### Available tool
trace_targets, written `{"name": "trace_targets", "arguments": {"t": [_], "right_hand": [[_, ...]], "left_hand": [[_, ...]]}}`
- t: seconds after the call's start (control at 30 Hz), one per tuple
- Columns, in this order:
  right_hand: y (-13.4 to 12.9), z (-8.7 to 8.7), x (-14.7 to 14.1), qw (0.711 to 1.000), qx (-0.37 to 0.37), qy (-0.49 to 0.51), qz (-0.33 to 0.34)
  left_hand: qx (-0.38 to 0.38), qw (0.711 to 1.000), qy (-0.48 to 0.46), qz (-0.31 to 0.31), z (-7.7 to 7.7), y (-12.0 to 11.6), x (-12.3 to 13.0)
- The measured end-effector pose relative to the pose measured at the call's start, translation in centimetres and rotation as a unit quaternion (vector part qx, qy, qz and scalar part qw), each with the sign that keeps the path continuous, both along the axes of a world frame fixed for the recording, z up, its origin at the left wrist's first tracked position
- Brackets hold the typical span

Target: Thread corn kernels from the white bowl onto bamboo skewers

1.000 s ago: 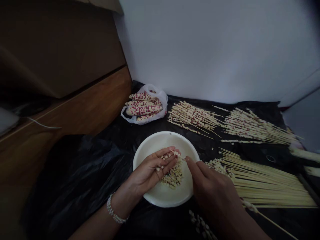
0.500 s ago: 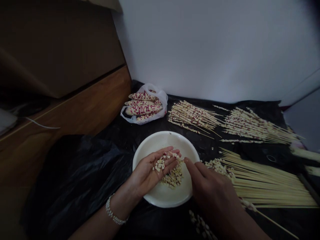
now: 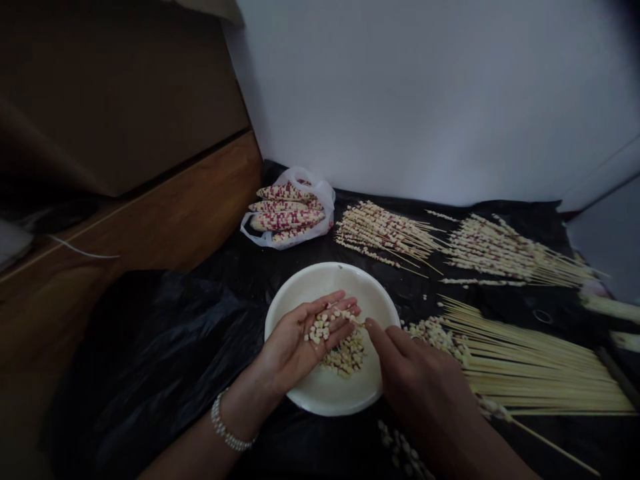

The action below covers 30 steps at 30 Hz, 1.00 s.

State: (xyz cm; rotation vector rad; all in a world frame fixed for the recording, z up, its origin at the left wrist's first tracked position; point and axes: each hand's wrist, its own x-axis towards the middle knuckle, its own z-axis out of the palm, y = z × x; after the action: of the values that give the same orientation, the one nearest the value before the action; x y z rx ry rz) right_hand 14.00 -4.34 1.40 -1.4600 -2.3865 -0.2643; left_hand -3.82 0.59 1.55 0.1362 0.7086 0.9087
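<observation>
Over a white bowl (image 3: 336, 400), my left hand (image 3: 293, 347) is palm up, fingers stretched out and slightly cupped. It holds a small heap of corn kernels (image 3: 317, 331) on the palm and fingers. My right hand (image 3: 430, 373) is closed, pinching a thin bamboo skewer (image 3: 555, 447) near its front end, close to my left fingers. A few pale kernels sit by that end. The skewer's middle is hidden behind my right hand; kernels bunch on it where it comes out below the wrist. Loose kernels (image 3: 347, 357) lie in the bowl beneath my left hand.
Corn cobs (image 3: 287, 219) lie in a white plastic bag (image 3: 325, 193) at the back. Two bundles of kernel-threaded skewers (image 3: 383, 230) lie right of it. Bare skewers (image 3: 540, 373) and a kernel pile (image 3: 435, 333) are at the right. Black plastic sheeting (image 3: 165, 360) lies underneath.
My right fingertips have shifted very slightly left and down, with the skewer's front end at my left fingers. My left hand is almost still.
</observation>
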Motion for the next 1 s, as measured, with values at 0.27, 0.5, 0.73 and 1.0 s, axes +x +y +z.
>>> {"name": "trace_targets", "arguments": {"t": [0.27,0.5,0.73,1.0], "right_hand": [[0.08,0.15,-0.07,1.000,0.000,0.001,0.000],[0.41,0.95,0.38,1.000,-0.022,0.002,0.008],[0.44,0.80,0.40,0.999,-0.022,0.025,0.005],[0.52,0.79,0.49,0.999,-0.030,0.021,0.009]], "left_hand": [[0.048,0.998,0.047,-0.006,0.05,-0.37,0.18],[0.081,0.994,0.074,-0.017,-0.01,-0.63,0.23],[0.055,0.997,0.055,-0.012,0.06,-0.32,0.11],[0.045,0.997,0.062,-0.009,-0.12,-0.34,0.10]]}}
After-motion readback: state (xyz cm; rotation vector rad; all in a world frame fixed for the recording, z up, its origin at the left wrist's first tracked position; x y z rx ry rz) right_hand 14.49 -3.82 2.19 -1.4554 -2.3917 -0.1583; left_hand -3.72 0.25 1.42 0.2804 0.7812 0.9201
